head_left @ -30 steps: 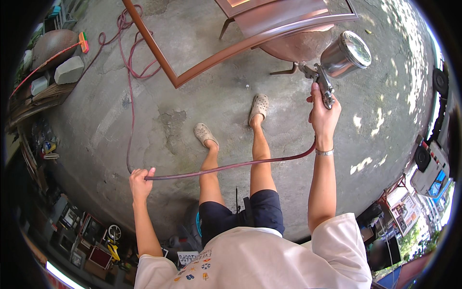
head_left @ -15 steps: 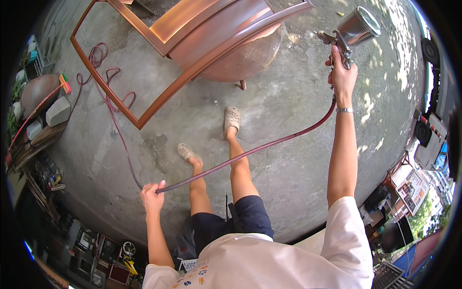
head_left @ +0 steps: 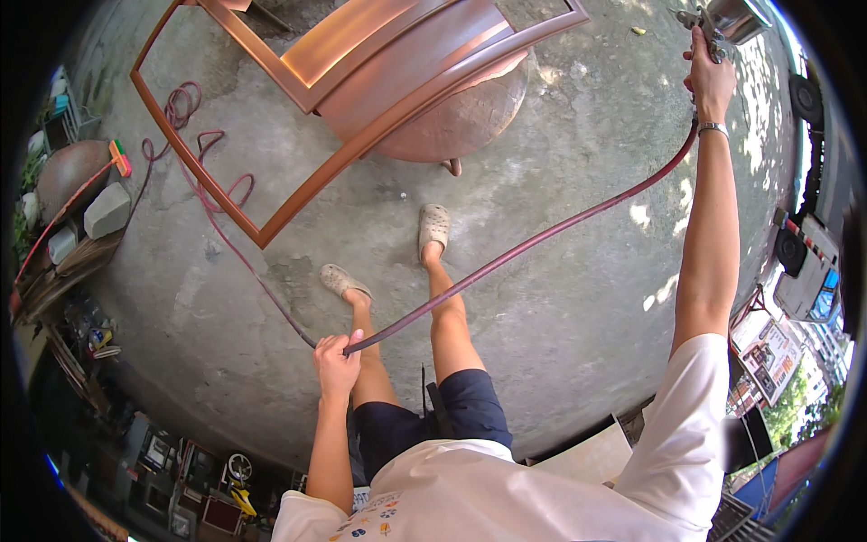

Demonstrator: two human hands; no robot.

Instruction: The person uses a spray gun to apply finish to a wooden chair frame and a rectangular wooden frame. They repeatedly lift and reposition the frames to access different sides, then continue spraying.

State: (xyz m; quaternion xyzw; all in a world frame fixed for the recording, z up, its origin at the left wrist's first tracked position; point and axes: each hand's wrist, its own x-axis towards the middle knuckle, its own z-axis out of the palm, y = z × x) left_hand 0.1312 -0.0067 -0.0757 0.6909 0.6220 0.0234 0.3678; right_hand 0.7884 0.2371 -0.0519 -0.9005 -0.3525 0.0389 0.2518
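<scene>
At the far right, my right hand [head_left: 713,81] is closed round the handle of a spray gun [head_left: 713,36] with a shiny metal cup [head_left: 741,18] on it. A dark red air hose [head_left: 542,237] runs from the gun's base down across my legs. Near my left thigh, my left hand [head_left: 336,363] grips that hose. Beyond my feet, a copper-brown frame with panels [head_left: 366,54] rests on a round reddish support [head_left: 452,122]. The gun is out to the right of the frame, apart from it.
Loops of hose [head_left: 185,108] lie on the concrete floor [head_left: 226,298] left of the frame. A broom [head_left: 119,161], a pale block [head_left: 108,210] and boards [head_left: 77,271] stand along the left. Clutter lines the lower left. A parked vehicle [head_left: 804,285] and a sign board [head_left: 766,357] are at the right.
My right hand has carried the spray gun farther right and away from me. My left hand has moved right with the hose, which now hangs closer across my legs.
</scene>
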